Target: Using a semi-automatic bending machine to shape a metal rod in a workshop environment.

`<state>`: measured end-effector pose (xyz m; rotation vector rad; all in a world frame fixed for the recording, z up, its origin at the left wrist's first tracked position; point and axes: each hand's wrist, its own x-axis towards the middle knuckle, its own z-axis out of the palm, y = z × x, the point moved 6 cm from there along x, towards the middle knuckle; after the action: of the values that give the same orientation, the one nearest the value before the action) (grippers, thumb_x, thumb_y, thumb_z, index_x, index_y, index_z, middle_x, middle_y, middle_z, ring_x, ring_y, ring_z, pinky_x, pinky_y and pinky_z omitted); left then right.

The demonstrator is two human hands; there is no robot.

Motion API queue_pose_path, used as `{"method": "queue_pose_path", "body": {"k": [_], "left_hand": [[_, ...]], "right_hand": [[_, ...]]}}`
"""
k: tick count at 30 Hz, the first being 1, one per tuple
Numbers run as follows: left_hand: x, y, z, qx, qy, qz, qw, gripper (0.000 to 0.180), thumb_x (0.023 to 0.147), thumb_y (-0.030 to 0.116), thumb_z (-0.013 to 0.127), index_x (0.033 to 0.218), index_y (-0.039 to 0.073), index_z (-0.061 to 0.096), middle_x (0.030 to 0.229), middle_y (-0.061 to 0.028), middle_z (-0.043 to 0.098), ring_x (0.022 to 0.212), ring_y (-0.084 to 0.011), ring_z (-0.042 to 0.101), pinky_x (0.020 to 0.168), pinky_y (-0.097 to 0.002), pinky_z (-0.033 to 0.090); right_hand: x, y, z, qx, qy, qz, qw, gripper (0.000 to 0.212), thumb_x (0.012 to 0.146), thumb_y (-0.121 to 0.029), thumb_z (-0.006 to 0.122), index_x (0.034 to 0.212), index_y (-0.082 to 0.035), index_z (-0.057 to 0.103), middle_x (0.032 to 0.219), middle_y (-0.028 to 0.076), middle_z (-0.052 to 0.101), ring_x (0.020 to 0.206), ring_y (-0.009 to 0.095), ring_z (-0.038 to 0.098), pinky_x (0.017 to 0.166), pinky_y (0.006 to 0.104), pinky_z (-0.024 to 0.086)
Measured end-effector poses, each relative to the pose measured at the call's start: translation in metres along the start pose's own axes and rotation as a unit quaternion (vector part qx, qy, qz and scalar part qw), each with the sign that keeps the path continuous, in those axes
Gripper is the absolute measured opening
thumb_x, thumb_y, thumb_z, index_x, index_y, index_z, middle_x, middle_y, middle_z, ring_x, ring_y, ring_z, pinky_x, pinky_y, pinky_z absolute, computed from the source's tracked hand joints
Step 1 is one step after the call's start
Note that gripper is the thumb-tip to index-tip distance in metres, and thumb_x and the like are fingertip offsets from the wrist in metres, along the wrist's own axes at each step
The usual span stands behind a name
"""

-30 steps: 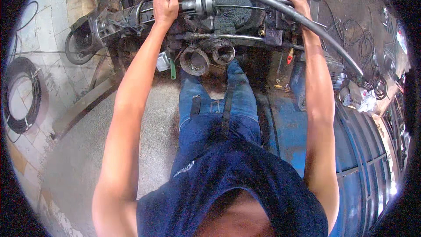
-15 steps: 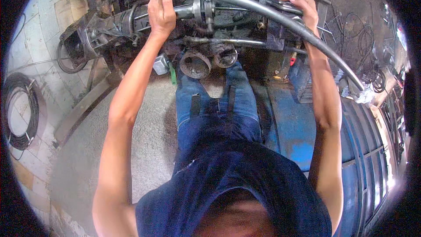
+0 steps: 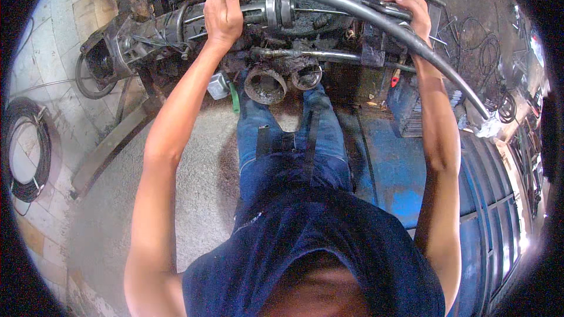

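A long, bowed grey metal pipe [image 3: 341, 1] stretches from upper left to the right side, over the machine. My left hand [image 3: 224, 14] is closed around its left end, the thumb along the near side. Beyond the pipe, my right hand [image 3: 413, 7] bends its fingers over a dark, flat metal piece [image 3: 385, 8]; what that is I cannot make out. The pipe passes in front of my right wrist. Below lies a greasy machine with a shaft and round collars [image 3: 277, 9], and two open round metal cups [image 3: 265, 85] face me.
A coil of black cable [image 3: 26, 147] lies on the tiles at left. A small metal container [image 3: 218, 86] and a green-handled tool [image 3: 234, 98] are below the machine. Blue metal panels [image 3: 388, 170] stand at right, near a red-handled tool [image 3: 395, 77] and tangled wires [image 3: 482, 41].
Both my hands and the pipe's left end have shifted slightly right. The pipe's far right end is nearly where it was, and the grips look the same.
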<state>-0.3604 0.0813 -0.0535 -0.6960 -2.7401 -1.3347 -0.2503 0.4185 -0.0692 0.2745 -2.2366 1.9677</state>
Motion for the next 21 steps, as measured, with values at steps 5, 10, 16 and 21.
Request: {"method": "queue_pose_path", "body": {"k": [5,10,16,21], "left_hand": [[0.001,0.006,0.001,0.004,-0.003,-0.015,1.0,0.043,0.099,0.023,0.034,0.123,-0.004,0.058,0.12,-0.0199,0.063,0.115,-0.0317,0.058,0.101,-0.0364,0.041],[0.0,0.005,0.0,0.013,0.001,-0.001,1.0,0.041,0.099,0.022,0.035,0.126,-0.001,0.057,0.114,-0.0205,0.063,0.107,-0.0339,0.06,0.093,-0.0361,0.044],[-0.002,-0.016,0.0,0.081,-0.029,-0.034,0.996,0.036,0.1,0.027,0.037,0.103,0.0,0.06,0.091,-0.0223,0.058,0.09,-0.0407,0.056,0.081,-0.0422,0.044],[-0.001,-0.003,-0.001,0.083,0.001,-0.007,0.997,0.036,0.1,0.031,0.037,0.103,0.001,0.058,0.097,-0.0223,0.059,0.093,-0.0411,0.056,0.084,-0.0455,0.043]], "right_hand": [[0.001,0.009,-0.004,0.019,-0.001,0.076,0.997,0.035,0.084,-0.016,0.046,0.087,0.011,0.068,0.092,0.022,0.068,0.092,0.028,0.063,0.089,0.0338,0.046],[0.001,0.005,-0.001,0.009,-0.007,0.019,1.0,0.035,0.089,-0.017,0.043,0.085,0.01,0.066,0.092,0.022,0.067,0.09,0.03,0.063,0.09,0.035,0.047],[0.002,0.007,-0.002,-0.004,0.034,0.146,0.989,0.039,0.091,-0.024,0.044,0.084,0.008,0.066,0.091,0.016,0.068,0.091,0.025,0.063,0.09,0.0332,0.046],[-0.006,0.017,-0.017,-0.078,0.157,0.185,0.967,0.036,0.093,-0.023,0.049,0.09,0.005,0.07,0.093,0.014,0.071,0.088,0.02,0.065,0.087,0.0313,0.048]]}}
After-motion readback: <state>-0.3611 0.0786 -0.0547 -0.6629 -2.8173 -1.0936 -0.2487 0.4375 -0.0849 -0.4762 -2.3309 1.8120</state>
